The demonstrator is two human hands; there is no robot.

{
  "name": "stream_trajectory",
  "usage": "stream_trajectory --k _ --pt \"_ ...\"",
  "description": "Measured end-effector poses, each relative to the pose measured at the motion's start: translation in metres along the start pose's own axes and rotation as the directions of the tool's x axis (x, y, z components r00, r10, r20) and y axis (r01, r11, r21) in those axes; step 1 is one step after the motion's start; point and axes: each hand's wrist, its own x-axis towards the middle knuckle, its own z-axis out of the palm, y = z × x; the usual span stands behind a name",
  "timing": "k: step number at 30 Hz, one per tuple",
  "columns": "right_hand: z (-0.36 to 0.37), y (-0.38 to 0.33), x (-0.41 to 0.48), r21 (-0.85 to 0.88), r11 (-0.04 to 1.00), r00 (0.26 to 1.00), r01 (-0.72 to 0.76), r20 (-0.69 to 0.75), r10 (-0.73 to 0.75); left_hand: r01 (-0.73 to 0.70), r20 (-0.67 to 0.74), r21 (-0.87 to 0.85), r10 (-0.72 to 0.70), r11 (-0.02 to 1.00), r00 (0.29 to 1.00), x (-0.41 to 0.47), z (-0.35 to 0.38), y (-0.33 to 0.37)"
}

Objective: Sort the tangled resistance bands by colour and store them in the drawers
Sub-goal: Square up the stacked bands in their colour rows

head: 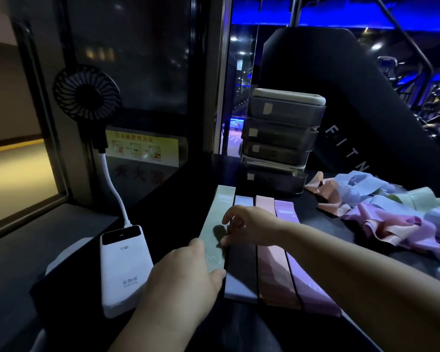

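Observation:
Several resistance bands lie flat side by side on the dark table: a green band [217, 219], a pale blue band [241, 273], a peach band [269, 270] and a pink band [302, 280]. My left hand [181, 278] pinches the near end of the green band between thumb and fingers. My right hand [249, 226] reaches across the other bands and pinches the green band's right edge at its middle. A tangled heap of bands [391, 212] in mixed pastel colours lies to the right. A stack of smoky translucent drawers [280, 138] stands behind the flat bands, all pushed in.
A white power bank [123, 268] lies left of the bands, wired to a black fan [87, 94] on a white stalk. A dark fitness machine [366, 118] rises behind the drawers. A glass window and ledge [36, 224] are at the left.

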Motion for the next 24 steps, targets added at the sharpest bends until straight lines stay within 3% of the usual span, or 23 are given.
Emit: stream_trajectory --k 14,18,24 --pt "0.006 0.009 -0.007 0.058 0.997 0.994 0.048 -0.104 -0.042 -0.029 -0.069 0.015 0.030 0.999 0.997 0.000 -0.002 0.013" --pt "-0.007 0.016 -0.022 0.089 0.996 0.987 0.017 -0.162 -0.002 -0.065 -0.112 -0.017 0.063 0.998 0.992 0.001 0.001 0.028" --pt "-0.030 0.065 -0.067 0.141 0.986 0.950 -0.090 -0.284 0.127 -0.185 -0.063 0.001 0.184 0.983 0.981 -0.007 0.028 0.077"
